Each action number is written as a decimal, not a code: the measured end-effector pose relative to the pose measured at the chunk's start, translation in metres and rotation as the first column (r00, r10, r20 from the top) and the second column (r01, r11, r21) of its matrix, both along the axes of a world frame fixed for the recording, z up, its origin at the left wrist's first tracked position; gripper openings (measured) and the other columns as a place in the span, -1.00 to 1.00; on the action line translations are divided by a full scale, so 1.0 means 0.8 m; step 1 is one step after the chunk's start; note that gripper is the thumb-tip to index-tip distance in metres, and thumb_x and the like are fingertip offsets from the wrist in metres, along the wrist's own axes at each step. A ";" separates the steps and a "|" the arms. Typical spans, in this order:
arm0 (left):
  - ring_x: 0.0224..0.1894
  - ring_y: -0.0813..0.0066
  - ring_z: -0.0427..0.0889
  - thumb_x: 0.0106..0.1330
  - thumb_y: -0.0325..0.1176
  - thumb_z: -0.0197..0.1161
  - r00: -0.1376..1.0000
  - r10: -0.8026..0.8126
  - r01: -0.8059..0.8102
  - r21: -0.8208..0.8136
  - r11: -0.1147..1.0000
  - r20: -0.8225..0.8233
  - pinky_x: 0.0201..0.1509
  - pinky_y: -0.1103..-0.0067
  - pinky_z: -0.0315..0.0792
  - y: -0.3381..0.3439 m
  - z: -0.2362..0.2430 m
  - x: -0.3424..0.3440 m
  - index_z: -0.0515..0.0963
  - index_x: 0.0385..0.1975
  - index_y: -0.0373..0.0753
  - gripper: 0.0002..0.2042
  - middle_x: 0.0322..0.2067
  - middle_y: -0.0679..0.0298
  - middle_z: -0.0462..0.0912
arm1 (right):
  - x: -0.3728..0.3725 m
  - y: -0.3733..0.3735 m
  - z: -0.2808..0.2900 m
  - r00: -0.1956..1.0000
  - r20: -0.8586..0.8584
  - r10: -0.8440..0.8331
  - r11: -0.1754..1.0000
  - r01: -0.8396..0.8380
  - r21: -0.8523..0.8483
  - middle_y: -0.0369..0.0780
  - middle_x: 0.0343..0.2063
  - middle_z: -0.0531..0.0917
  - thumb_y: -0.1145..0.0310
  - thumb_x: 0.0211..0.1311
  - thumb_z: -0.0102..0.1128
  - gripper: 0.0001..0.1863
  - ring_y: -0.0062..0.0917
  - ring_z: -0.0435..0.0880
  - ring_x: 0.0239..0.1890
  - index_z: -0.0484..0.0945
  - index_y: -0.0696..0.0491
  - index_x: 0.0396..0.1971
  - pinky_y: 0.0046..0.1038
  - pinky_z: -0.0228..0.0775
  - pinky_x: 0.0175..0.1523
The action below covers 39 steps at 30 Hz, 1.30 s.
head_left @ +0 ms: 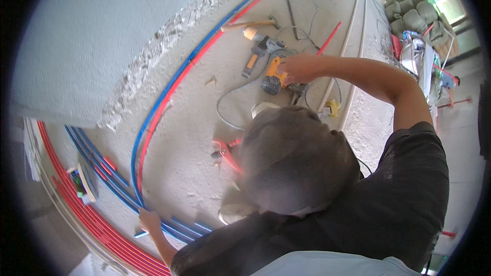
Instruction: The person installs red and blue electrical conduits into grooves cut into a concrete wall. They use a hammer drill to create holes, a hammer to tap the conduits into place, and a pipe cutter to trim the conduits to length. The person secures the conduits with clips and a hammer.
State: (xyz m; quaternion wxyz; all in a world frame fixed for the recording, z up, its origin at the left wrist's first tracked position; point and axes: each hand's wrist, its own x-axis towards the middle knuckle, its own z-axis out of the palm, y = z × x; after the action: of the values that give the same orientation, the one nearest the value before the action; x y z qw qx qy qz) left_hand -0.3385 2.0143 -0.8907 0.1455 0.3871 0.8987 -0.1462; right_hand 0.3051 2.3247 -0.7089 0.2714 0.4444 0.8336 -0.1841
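Note:
My left hand [150, 221], at the lower left, is closed around blue pipe [134, 168] where several lengths come together on the floor. My right hand [300, 68] reaches far forward, its fingers curled over an orange and black power tool [274, 77]. Right beside that tool lies a dusty drill [265, 46] with a side handle. A red-handled tool, its shape like a pipe cutter [227, 154], rests on the floor between my hands, partly hidden by a dark rounded cloth shape [299, 161]. Red pipe [176, 84] runs alongside the long blue one.
A rough-edged pale wall [76, 51] stands to the left. Bundled red pipes [94, 225] curve along the lower left. A wooden-handled hammer [250, 24], a grey cable [220, 107] and a yellow plug-like piece [333, 108] lie about. Stuffed sacks [414, 15] are piled at the far right.

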 end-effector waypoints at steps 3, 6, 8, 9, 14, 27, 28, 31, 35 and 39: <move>0.02 -0.17 0.72 0.28 -0.37 0.14 0.998 -0.058 0.062 -0.282 0.957 0.026 0.13 0.12 0.58 0.032 0.015 0.003 0.62 -0.01 -0.41 -0.65 -0.06 -0.16 0.73 | 0.058 0.032 -0.043 0.988 -0.129 -0.081 0.992 0.093 0.089 -0.06 -0.06 0.65 0.10 0.37 0.24 -0.61 -0.10 0.62 0.07 0.58 0.09 0.00 -0.10 0.45 0.11; -0.03 -0.17 0.73 0.24 -0.29 0.27 0.990 -0.121 0.137 -0.343 0.929 0.068 0.12 0.14 0.57 0.054 0.024 -0.018 0.66 -0.13 -0.41 -0.68 -0.11 -0.14 0.74 | 0.083 0.103 -0.081 0.943 -0.243 -0.228 0.953 0.267 0.141 -0.03 -0.15 0.67 0.12 0.37 0.24 -0.63 -0.09 0.65 0.01 0.58 0.13 -0.06 -0.11 0.45 0.04; -0.06 -0.18 0.72 0.23 -0.24 0.31 0.974 -0.207 0.226 -0.302 0.926 0.095 0.09 0.13 0.56 0.077 0.076 0.000 0.65 -0.12 -0.42 -0.64 -0.12 -0.15 0.74 | 0.090 0.154 -0.108 0.865 -0.351 -0.358 0.900 0.420 0.117 -0.02 -0.22 0.68 0.14 0.36 0.25 -0.64 -0.09 0.67 -0.05 0.58 0.15 -0.10 -0.12 0.46 -0.01; -0.06 -0.19 0.72 0.22 -0.22 0.33 0.961 -0.232 0.262 -0.240 0.935 0.149 0.09 0.13 0.56 0.094 0.098 0.004 0.64 -0.10 -0.41 -0.62 -0.12 -0.16 0.74 | 0.095 0.179 -0.122 0.800 -0.434 -0.415 0.864 0.496 0.089 -0.01 -0.25 0.69 0.15 0.35 0.26 -0.65 -0.09 0.68 -0.09 0.58 0.16 -0.12 -0.13 0.46 -0.03; -0.04 -0.20 0.68 0.24 -0.18 0.37 0.895 -0.393 0.430 -0.179 0.885 0.210 0.09 0.13 0.52 0.208 0.193 0.060 0.61 -0.04 -0.39 -0.58 -0.14 -0.19 0.72 | 0.141 0.308 -0.232 0.645 -0.700 -0.307 0.798 0.575 0.180 0.04 -0.28 0.72 0.17 0.33 0.20 -0.69 -0.04 0.71 -0.14 0.61 0.15 -0.20 -0.04 0.52 -0.04; 0.00 -0.13 0.64 0.35 -0.22 0.34 0.618 -0.711 0.753 0.008 0.658 0.335 0.10 0.19 0.52 0.550 0.171 0.320 0.56 0.08 -0.37 -0.59 -0.06 -0.12 0.65 | 0.251 0.504 -0.343 0.255 -0.846 -0.469 0.308 0.944 0.114 0.05 -0.16 0.72 0.25 0.34 0.19 -0.70 0.00 0.68 -0.04 0.57 0.17 -0.10 -0.04 0.50 0.04; 0.02 -0.15 0.63 0.35 -0.22 0.34 0.589 -0.724 0.780 -0.020 0.625 0.358 0.12 0.19 0.52 0.572 0.167 0.352 0.56 0.07 -0.37 -0.59 -0.03 -0.13 0.64 | 0.258 0.512 -0.340 0.259 -0.865 -0.429 0.315 0.941 0.126 0.06 -0.13 0.71 0.26 0.33 0.17 -0.71 0.02 0.67 0.01 0.56 0.17 -0.11 -0.01 0.49 0.07; -0.05 -0.20 0.61 0.36 -0.28 0.29 0.439 -0.838 0.860 0.117 0.496 0.325 0.02 0.12 0.52 0.615 0.122 0.392 0.54 -0.01 -0.32 -0.69 -0.09 -0.08 0.57 | 0.257 0.525 -0.335 0.313 -0.852 -0.421 0.311 0.931 0.188 0.06 -0.07 0.67 0.27 0.31 0.22 -0.69 0.00 0.65 0.03 0.56 0.15 -0.07 -0.04 0.49 0.12; -0.06 -0.16 0.63 0.35 -0.35 0.30 0.465 -0.793 0.693 0.395 0.603 0.395 0.01 0.19 0.52 0.681 0.070 0.456 0.57 -0.01 -0.33 -0.72 -0.08 -0.05 0.58 | 0.264 0.506 -0.329 0.377 -0.813 -0.443 0.237 0.924 0.300 0.01 0.04 0.62 0.28 0.26 0.29 -0.64 -0.01 0.58 0.12 0.58 0.11 0.00 -0.06 0.46 0.19; -0.19 0.07 0.64 0.34 -0.35 0.32 0.405 -0.831 0.606 0.568 0.557 0.382 -0.05 0.32 0.53 0.738 0.034 0.520 0.59 -0.04 -0.39 -0.71 -0.13 -0.03 0.60 | 0.291 0.486 -0.312 0.480 -0.674 -0.561 0.144 0.859 0.492 -0.04 0.14 0.56 0.26 0.23 0.32 -0.57 -0.01 0.50 0.22 0.58 0.08 0.08 -0.05 0.41 0.25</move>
State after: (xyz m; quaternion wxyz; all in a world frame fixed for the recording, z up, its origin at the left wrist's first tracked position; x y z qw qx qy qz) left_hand 0.0776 2.6047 -0.8635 0.2808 0.7837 0.5454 0.0975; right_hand 0.5379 2.7132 -0.9582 -0.2251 0.8184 0.5280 0.0284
